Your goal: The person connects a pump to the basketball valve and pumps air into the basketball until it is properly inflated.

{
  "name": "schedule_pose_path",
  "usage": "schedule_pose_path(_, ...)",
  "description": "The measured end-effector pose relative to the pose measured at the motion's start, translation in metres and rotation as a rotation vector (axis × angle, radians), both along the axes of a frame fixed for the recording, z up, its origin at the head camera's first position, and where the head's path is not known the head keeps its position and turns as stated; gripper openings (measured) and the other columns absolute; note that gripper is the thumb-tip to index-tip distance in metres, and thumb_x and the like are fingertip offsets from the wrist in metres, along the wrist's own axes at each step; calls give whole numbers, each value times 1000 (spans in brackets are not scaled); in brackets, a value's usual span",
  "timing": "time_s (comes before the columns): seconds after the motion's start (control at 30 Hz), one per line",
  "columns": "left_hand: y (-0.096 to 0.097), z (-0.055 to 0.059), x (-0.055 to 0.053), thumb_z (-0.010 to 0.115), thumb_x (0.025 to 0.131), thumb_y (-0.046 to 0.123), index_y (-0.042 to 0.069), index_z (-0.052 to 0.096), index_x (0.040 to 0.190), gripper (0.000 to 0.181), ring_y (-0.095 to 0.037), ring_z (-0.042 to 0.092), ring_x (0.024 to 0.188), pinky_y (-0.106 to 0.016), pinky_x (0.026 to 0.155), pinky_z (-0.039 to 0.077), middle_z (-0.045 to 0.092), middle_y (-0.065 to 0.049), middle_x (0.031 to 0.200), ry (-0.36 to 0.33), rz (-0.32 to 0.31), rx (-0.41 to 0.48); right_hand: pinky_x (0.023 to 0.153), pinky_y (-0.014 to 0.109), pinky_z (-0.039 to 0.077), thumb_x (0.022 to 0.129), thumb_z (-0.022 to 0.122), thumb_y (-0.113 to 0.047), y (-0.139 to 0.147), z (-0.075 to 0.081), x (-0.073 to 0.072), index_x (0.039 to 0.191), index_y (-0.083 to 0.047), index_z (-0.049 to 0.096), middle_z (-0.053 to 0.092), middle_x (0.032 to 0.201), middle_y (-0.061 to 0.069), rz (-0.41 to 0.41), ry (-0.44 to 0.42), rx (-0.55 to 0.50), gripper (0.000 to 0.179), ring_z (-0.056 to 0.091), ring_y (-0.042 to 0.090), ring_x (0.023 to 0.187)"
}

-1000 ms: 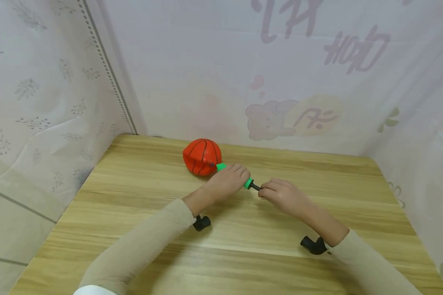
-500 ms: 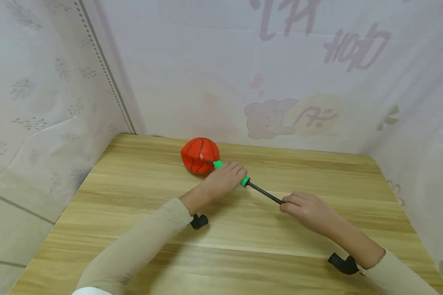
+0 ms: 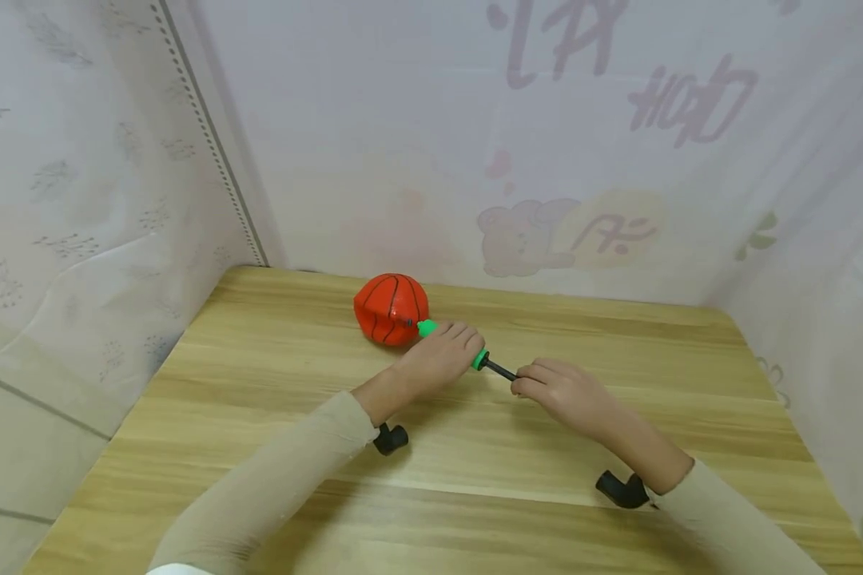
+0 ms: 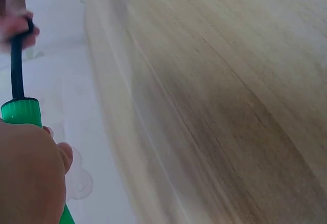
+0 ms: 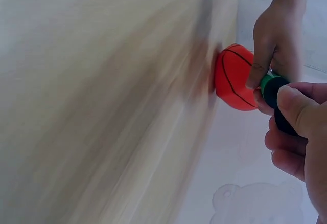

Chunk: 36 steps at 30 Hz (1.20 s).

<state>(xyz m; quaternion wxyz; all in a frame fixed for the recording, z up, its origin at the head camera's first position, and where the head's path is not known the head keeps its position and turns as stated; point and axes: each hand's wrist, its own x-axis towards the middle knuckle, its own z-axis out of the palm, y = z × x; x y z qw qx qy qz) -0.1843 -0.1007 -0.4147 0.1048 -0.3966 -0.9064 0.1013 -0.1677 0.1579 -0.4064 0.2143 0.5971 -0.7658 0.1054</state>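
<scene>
A red ball point(image 3: 388, 307) with black seams, partly caved in on one side, lies near the back of the table. At its right side is the nozzle end of a green hand pump point(image 3: 427, 327). My left hand point(image 3: 442, 355) is wrapped round the pump's barrel, hiding its middle. My right hand point(image 3: 564, 391) grips the black handle point(image 5: 284, 121), best seen in the right wrist view. Between the hands a short length of the black rod point(image 3: 501, 370) shows. Whether the nozzle sits inside the ball's valve is too small to tell.
The wooden table point(image 3: 273, 399) ends at a pale printed curtain point(image 3: 374, 160) close behind the ball. More curtain hangs at the left and right. Black wrist mounts point(image 3: 391, 439) hang under both forearms.
My right hand drew the pump handle out to the right, then pushed it back in toward the barrel, so less rod shows now. My left hand and the ball stay nearly in place.
</scene>
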Motion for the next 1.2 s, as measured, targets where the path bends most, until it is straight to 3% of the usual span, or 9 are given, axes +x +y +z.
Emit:
schedule_pose_path(0.1,1,1,0,55,105,11,7,52,121,17,-21,52,114,-34,103,44,56,-5,119,-5,-8,4,72,24,54,77,81,6,-12,-2,-8,99,-7,69,68,97,2,-10,-5,-1,28,62,15,84)
schedule_pose_path(0.43,1,2,-2,56,102,4,8,52,118,17,-22,51,113,-35,109,40,55,-4,115,-71,11,68,69,22,54,81,80,-5,-25,-6,-18,95,-5,70,69,93,3,-8,27,-44,17,62,15,79)
schedule_pose_path(0.53,-1,1,-3,57,102,5,8,51,117,17,-21,51,112,-34,109,40,55,-4,114,-63,2,70,67,24,53,95,68,-10,-16,-7,-15,96,-5,68,68,93,3,17,26,-72,5,60,16,77)
schedule_pose_path(0.63,-2,1,-3,58,101,4,8,51,118,19,-21,51,112,-34,108,41,54,-4,114,-55,5,62,67,26,53,109,45,-18,-3,-6,-7,98,-5,67,67,95,4,23,33,-81,28,60,17,78)
schedule_pose_path(0.73,-4,2,-2,58,100,1,7,51,119,22,-21,50,113,-35,108,41,54,-5,116,-53,4,54,68,28,54,112,33,-22,11,-3,3,98,-6,67,68,95,4,10,43,-75,41,62,17,80)
schedule_pose_path(0.97,-6,4,-2,57,99,-1,7,51,122,25,-22,51,117,-36,110,41,56,-7,122,-57,10,36,71,28,56,112,34,-20,34,3,18,96,-7,69,69,96,4,-10,48,-66,41,64,18,83)
schedule_pose_path(1.2,-6,4,-1,55,101,0,5,50,122,22,-23,50,114,-36,108,42,55,-8,119,-63,-7,36,72,28,56,112,33,-19,34,4,20,99,-7,69,69,98,3,-24,32,-46,41,65,17,85)
